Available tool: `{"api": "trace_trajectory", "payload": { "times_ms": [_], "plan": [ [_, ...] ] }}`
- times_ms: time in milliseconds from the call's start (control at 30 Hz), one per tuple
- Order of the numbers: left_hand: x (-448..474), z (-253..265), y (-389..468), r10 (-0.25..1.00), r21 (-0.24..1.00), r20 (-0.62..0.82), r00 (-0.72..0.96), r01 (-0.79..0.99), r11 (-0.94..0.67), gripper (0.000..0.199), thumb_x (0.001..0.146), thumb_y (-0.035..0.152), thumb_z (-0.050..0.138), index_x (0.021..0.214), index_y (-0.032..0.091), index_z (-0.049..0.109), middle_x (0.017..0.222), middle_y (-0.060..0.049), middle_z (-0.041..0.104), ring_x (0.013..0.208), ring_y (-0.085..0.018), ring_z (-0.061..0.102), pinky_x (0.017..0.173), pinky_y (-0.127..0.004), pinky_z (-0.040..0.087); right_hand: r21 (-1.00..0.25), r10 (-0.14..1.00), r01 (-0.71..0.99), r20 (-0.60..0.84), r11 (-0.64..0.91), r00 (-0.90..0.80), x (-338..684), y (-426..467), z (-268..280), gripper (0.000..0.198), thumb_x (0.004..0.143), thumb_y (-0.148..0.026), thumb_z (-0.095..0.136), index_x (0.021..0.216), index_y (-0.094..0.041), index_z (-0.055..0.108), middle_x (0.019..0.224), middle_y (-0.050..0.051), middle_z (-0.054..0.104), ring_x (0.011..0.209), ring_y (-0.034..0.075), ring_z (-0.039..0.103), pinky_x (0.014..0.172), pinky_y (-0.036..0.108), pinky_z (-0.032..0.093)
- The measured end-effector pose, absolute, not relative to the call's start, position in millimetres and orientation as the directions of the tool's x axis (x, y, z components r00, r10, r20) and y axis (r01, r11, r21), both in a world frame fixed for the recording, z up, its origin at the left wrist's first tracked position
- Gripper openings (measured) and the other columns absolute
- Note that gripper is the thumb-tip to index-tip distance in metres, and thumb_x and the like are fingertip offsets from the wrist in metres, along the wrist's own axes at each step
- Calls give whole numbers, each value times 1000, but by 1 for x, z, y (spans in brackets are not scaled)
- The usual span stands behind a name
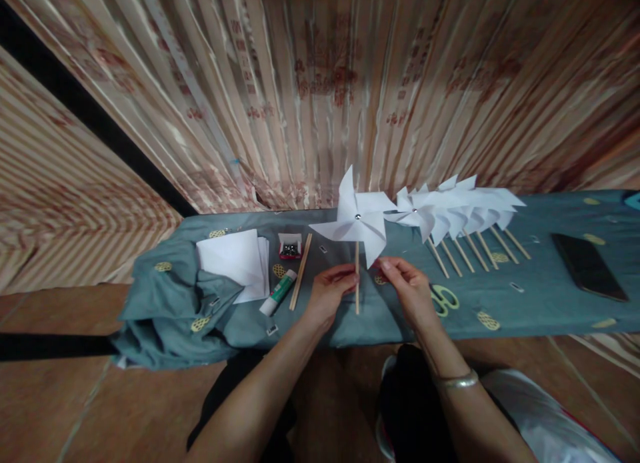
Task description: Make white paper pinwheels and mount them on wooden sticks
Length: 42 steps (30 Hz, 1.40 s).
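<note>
A white paper pinwheel (371, 226) with a silver pin at its centre stands up in front of me. My left hand (333, 286) is closed around its thin wooden stick (357, 303). Beside the lowest blade, my right hand (406, 283) has its thumb and fingers brought together in a pinch; I cannot tell whether they touch the paper or hold anything. To the right lies an overlapping row of several finished white pinwheels (450, 210), their sticks pointing toward me. Green-handled scissors (445, 300) lie partly hidden behind my right wrist.
On the blue-green cloth (540, 316), left of my hands, are stacked white paper sheets (233, 260), a small box of metal pins (291, 247), a glue stick (278, 293) and loose wooden sticks (301, 273). A dark phone-like slab (589, 266) lies far right. Patterned curtain (320, 83) hangs behind.
</note>
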<state>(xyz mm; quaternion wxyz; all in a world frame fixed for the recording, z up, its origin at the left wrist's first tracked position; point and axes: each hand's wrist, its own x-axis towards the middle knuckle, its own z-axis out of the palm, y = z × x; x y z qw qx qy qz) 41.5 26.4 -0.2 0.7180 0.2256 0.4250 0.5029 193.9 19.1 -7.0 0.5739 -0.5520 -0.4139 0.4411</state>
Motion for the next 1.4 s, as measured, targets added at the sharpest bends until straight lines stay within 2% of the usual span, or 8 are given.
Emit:
{"api": "trace_trajectory", "payload": {
  "times_ms": [167,467,800,1067,1233,1400],
  "plan": [
    [47,-2,20,907,771,-385,170,-481,417,30,47,22,90,73,14,76,66,-2,69,61,-10,57,67,-25,46,-972,941,-233,-66,14,333,199,27,-8,35,55,-42,87,80,-23,71,74,0,73,66,15,63,68,29,50],
    [51,-8,20,904,785,-387,182,-448,427,35,43,27,91,73,15,76,68,-1,70,63,-11,58,68,-25,46,-936,959,-351,-117,-20,257,195,25,-4,35,53,-38,91,77,-21,71,62,-5,67,54,7,56,56,20,45],
    [52,-11,19,912,797,-377,164,-444,409,35,43,27,90,73,16,76,71,-2,71,66,-12,59,68,-26,46,-935,963,-342,-172,-93,208,192,21,1,36,49,-45,92,65,-20,71,57,-3,66,52,9,57,55,21,45],
    [53,-11,19,909,795,-383,166,-441,416,37,42,28,90,74,15,76,70,-2,71,66,-12,59,69,-27,46,-958,974,-274,-133,-80,182,188,20,-2,39,57,-53,86,59,-19,67,54,-1,66,51,9,55,55,23,44],
    [54,-11,18,902,780,-403,154,-458,427,39,38,28,91,72,16,75,67,-1,71,65,-12,60,67,-26,46,-961,981,-266,-117,-73,155,186,19,-4,37,59,-51,86,59,-19,68,55,0,67,50,9,53,54,23,42],
    [52,-12,18,909,802,-392,144,-431,414,35,43,26,90,73,16,76,69,-2,71,65,-13,60,69,-28,47,-965,981,-254,-114,-72,155,186,20,-3,36,60,-51,85,59,-20,67,55,0,67,50,9,52,54,23,41]
  ]
}}
